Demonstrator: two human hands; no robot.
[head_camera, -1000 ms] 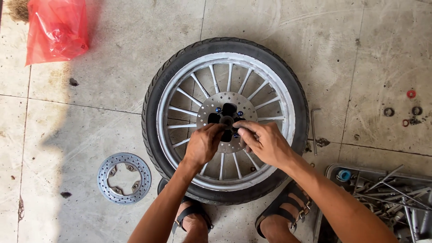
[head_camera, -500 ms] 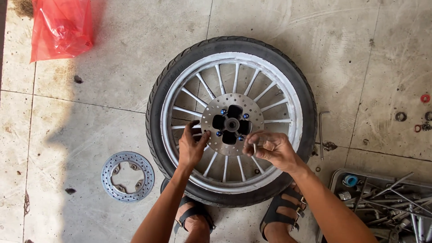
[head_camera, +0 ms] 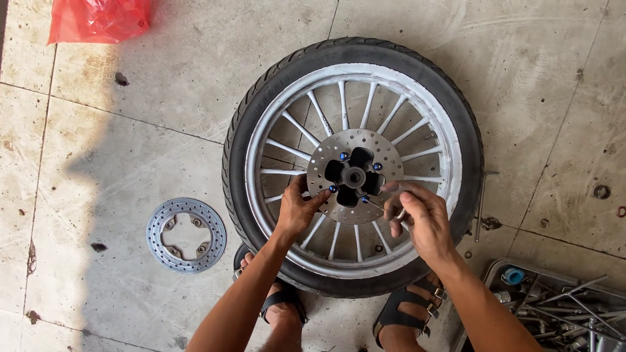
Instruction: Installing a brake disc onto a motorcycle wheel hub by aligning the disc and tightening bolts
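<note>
A wheel (head_camera: pixel 352 166) lies flat on the concrete floor (head_camera: pixel 130 130), tyre on, with a drilled brake disc (head_camera: pixel 355 176) seated on its hub and small blue bolts (head_camera: pixel 343 156) showing around the centre. The left hand (head_camera: pixel 297 212) rests on the disc's lower left edge, fingers curled close, thumb near one blue bolt; whether it pinches that bolt or only steadies the disc I cannot tell. The right hand (head_camera: pixel 417 218) is closed narrowly around a thin metal key (head_camera: pixel 375 204), whose tip points in toward the lower right bolt (head_camera: pixel 363 199). The main risk, as I judge it, is the key sitting shallow or at a slant in the bolt head: a turn then could round the socket or make the tool slip and knock the knuckles against the spokes (head_camera: pixel 339 241). If the left hand eases off, the disc could turn on the hub and the holes would no longer line up, so a bolt might start crooked and cross its thread. A loose bolt could also drop between the spokes and roll under the tyre. The sandalled feet (head_camera: pixel 283 306) are tucked against the tyre's near edge, so a shifting wheel could pinch them. A second disc (head_camera: pixel 186 234) lies apart on the left, a tray of tools (head_camera: pixel 561 306) at the lower right, a red bag (head_camera: pixel 98 19) at the top.
</note>
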